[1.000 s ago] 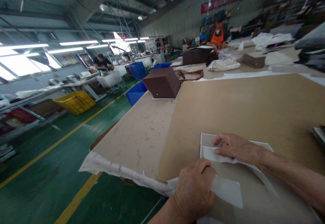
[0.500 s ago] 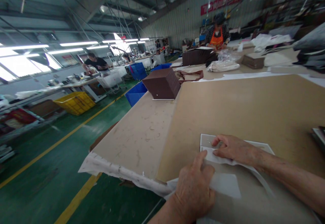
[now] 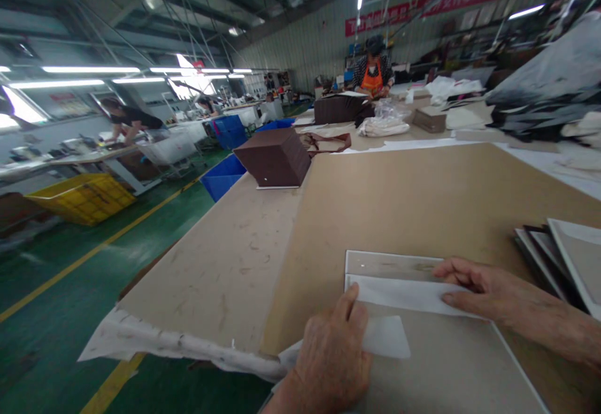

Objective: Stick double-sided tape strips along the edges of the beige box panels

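A grey-beige panel [image 3: 436, 354] with white edges lies on the table in front of me. Across it, near its far edge, runs a white strip [image 3: 399, 293]. The index fingertip of my left hand [image 3: 331, 351] presses on the strip's left end, while its other fingers are curled. From those curled fingers a translucent white flat piece [image 3: 389, 337] sticks out to the right. My right hand [image 3: 483, 285] rests at the strip's right part, its thumb on the strip and its fingers apart from the thumb, near the panel's far edge.
Stacked panels [image 3: 577, 257] lean at the right. A brown block-shaped stack [image 3: 277, 157] stands at the table's far left, beside a blue bin [image 3: 223, 176]. White cloth [image 3: 188, 346] hangs over the near edge. A person in an orange apron [image 3: 372, 76] stands at the back.
My right hand has slid right along the strip, which now lies flatter and straighter. My left index finger stays at its left end. The view has turned right.
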Demonstrator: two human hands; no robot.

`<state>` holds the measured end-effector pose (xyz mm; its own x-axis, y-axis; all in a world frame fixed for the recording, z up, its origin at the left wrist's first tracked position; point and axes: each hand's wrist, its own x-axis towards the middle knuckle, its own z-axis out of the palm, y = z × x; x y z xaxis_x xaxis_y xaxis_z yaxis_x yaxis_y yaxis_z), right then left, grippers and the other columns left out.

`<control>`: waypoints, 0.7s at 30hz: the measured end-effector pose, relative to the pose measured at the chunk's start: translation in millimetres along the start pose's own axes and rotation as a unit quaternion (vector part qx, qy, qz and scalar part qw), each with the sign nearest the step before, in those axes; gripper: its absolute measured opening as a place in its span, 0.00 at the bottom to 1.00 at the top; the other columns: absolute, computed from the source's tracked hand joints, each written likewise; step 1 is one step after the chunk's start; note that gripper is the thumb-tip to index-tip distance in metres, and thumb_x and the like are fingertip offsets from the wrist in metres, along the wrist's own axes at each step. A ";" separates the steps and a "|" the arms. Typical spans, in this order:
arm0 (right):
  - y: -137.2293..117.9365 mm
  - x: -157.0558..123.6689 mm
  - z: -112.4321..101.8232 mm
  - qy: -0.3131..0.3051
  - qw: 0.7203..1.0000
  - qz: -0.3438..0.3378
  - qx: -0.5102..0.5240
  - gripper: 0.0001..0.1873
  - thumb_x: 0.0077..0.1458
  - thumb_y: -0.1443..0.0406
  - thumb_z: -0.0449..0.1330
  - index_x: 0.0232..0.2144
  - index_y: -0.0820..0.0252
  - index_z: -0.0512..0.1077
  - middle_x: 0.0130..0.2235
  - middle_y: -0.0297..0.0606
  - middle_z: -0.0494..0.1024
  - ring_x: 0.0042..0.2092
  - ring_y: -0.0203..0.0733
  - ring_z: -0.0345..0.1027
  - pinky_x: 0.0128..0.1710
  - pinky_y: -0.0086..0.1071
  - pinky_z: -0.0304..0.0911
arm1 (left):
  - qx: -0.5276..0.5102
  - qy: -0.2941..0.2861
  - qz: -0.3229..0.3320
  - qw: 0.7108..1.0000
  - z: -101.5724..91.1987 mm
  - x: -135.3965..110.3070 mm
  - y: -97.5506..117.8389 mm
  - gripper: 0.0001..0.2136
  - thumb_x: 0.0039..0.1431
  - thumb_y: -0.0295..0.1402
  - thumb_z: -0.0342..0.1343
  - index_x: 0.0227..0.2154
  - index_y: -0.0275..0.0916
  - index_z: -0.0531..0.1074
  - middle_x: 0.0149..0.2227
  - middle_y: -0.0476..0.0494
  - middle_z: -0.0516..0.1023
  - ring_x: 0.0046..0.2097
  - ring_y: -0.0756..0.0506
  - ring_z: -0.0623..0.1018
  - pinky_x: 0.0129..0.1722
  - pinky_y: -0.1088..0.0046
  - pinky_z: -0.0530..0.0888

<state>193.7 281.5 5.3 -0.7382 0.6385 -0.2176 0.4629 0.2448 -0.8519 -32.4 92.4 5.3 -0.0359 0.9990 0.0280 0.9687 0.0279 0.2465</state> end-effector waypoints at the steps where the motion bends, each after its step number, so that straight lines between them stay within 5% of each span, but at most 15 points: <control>1: 5.8 -6.1 1.1 0.022 1.000 0.014 -0.002 0.20 0.54 0.51 0.57 0.45 0.54 0.64 0.34 0.34 0.73 0.32 0.39 0.64 0.29 0.31 0.57 | 0.004 -0.005 -0.001 1.000 -0.4 0.6 0.0 0.22 0.46 0.26 0.48 0.48 0.37 0.66 0.66 0.35 0.56 0.55 0.33 0.73 0.49 0.48 0.74; 8: 7.4 -21.3 19.8 0.187 0.972 0.076 -0.117 0.20 0.51 0.51 0.54 0.45 0.52 0.66 0.34 0.37 0.78 0.36 0.48 0.72 0.36 0.37 0.63 | 0.029 -0.036 0.003 0.999 -1.1 3.8 -3.7 0.21 0.45 0.25 0.48 0.46 0.37 0.67 0.67 0.35 0.55 0.59 0.37 0.69 0.55 0.56 0.71; 21: 8.6 -22.7 23.8 0.212 0.969 0.086 -0.095 0.23 0.54 0.53 0.50 0.49 0.56 0.60 0.33 0.36 0.75 0.34 0.45 0.70 0.37 0.37 0.61 | 0.048 0.027 0.035 0.998 17.4 1.8 -17.3 0.20 0.43 0.23 0.48 0.42 0.40 0.67 0.66 0.37 0.57 0.53 0.38 0.75 0.50 0.59 0.75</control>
<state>202.8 251.7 -8.4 -0.3924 0.9144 -0.0992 0.6732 0.2120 -0.7084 -44.9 94.4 -15.8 0.0212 0.9953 0.0949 0.9884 -0.0351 0.1475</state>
